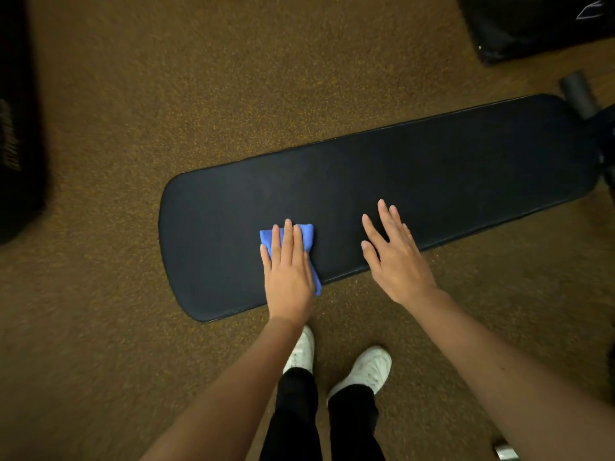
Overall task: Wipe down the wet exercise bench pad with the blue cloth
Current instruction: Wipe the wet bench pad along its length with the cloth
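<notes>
A long black bench pad (416,174) runs from lower left to upper right across the view. A folded blue cloth (307,234) lies on the pad near its front edge, left of the middle. My left hand (288,274) lies flat on the cloth, fingers straight, and covers most of it. My right hand (396,257) is flat with its fingers spread over the pad's front edge, a hand's width right of the cloth, holding nothing. Whether the pad is wet cannot be told.
Brown speckled floor (166,78) surrounds the bench. My white shoes (371,367) stand just in front of the pad. A black foam roller (577,91) sits at the pad's far right end. Dark equipment lies at upper right (532,24) and at the left edge (16,144).
</notes>
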Available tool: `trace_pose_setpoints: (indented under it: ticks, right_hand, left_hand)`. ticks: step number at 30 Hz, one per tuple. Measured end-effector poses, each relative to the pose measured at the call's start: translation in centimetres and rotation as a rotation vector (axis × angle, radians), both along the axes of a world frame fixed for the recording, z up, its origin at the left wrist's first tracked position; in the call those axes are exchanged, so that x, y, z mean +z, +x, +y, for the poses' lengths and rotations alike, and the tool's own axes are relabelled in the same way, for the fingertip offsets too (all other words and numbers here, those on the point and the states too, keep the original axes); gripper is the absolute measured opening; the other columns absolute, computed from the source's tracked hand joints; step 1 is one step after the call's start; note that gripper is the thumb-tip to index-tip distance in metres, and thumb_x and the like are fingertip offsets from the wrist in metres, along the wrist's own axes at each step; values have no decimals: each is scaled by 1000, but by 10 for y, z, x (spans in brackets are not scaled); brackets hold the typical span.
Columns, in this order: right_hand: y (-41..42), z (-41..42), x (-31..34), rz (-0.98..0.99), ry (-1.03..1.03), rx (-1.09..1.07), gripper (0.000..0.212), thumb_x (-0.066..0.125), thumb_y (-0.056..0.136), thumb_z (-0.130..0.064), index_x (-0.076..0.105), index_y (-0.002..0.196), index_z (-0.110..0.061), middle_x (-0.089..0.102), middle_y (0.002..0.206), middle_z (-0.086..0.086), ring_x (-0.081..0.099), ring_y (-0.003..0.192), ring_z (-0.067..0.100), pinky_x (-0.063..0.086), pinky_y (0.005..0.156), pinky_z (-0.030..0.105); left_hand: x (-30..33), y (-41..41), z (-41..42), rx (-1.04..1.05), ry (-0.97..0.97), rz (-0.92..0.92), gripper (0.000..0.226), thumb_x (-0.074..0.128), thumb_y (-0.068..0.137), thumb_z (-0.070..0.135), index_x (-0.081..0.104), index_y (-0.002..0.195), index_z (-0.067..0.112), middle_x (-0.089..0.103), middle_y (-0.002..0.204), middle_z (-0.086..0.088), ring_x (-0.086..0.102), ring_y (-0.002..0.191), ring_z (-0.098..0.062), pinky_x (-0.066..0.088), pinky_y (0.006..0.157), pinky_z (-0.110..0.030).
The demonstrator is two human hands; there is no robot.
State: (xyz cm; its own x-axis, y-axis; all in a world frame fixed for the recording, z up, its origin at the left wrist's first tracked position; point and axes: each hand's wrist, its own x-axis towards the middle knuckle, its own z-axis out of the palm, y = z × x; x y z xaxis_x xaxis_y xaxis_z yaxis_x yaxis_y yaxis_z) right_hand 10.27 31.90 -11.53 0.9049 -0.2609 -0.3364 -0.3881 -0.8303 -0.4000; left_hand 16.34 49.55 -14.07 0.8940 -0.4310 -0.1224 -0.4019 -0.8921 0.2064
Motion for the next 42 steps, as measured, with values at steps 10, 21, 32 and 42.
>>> trace_pose_setpoints:
  ticks: [10,21,32,42]
  right_hand:
    - [-6,-10,9,42,82,-60,48,24,101,-35,19,148,-23,-8,157,-5,-13,142,10,5,114,34]
    - [-6,-5,4,73,16,-24,54,22,99,-40,12,149,-20,-14,156,1,-16,142,18,0,116,37]
    - [-9,-12,3,-39,69,-50,51,29,101,-26,19,146,-3,-6,157,8,-8,143,19,13,117,39]
    - [48,29,3,-133,-219,164,70,57,84,-34,31,144,-8,15,154,19,11,142,35,20,108,57]
  left_hand:
    - [8,-32,-59,78,-28,110,52,28,86,16,43,135,5,45,141,-10,40,132,-29,37,102,-50]
    - [-2,3,-23,180,-11,45,50,25,89,13,43,133,-1,42,142,-17,36,132,-38,27,105,-57]
    - [20,37,-117,203,-158,249,49,20,102,23,11,147,7,2,157,-9,-4,144,-29,2,115,-51]
    - [42,94,-59,159,-365,163,53,14,98,31,22,145,8,14,156,-7,6,144,-22,8,118,-39]
